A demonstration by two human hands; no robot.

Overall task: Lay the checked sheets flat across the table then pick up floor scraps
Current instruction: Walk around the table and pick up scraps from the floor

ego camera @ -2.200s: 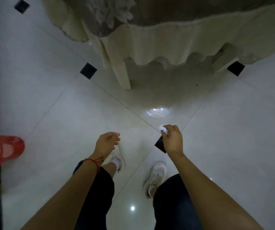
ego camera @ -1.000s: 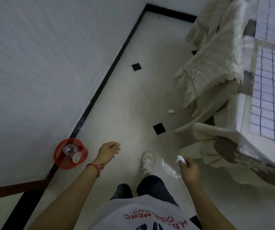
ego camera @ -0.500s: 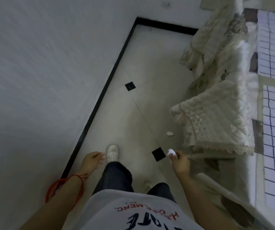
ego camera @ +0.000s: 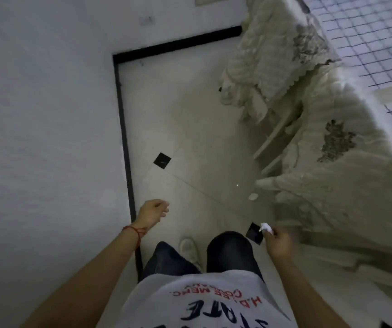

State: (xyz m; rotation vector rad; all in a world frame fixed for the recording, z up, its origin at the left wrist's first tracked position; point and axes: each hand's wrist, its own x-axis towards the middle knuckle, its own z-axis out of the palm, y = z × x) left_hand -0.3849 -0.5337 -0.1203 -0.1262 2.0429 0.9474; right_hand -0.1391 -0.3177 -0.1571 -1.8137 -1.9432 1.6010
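A crumpled white scrap (ego camera: 266, 227) is pinched between the fingertips of the right hand (ego camera: 277, 242), while the left hand (ego camera: 153, 212) is held loosely curled and empty. Another pale scrap (ego camera: 253, 196) is seen on the floor (ego camera: 190, 129), just beside the hanging cream tablecloth (ego camera: 332, 176). The checked sheets (ego camera: 365, 36) are laid on the table at upper right.

I am standing between the wall (ego camera: 43, 129) on my left and the table (ego camera: 337, 176) on my right. The checked sheets (ego camera: 370, 36) are lying on the table. A scrap (ego camera: 253, 196) is lying on the floor (ego camera: 190, 119), just beside the hanging cloth (ego camera: 268, 67), ahead of my right hand (ego camera: 279, 242), which is pinching another scrap (ego camera: 266, 227).
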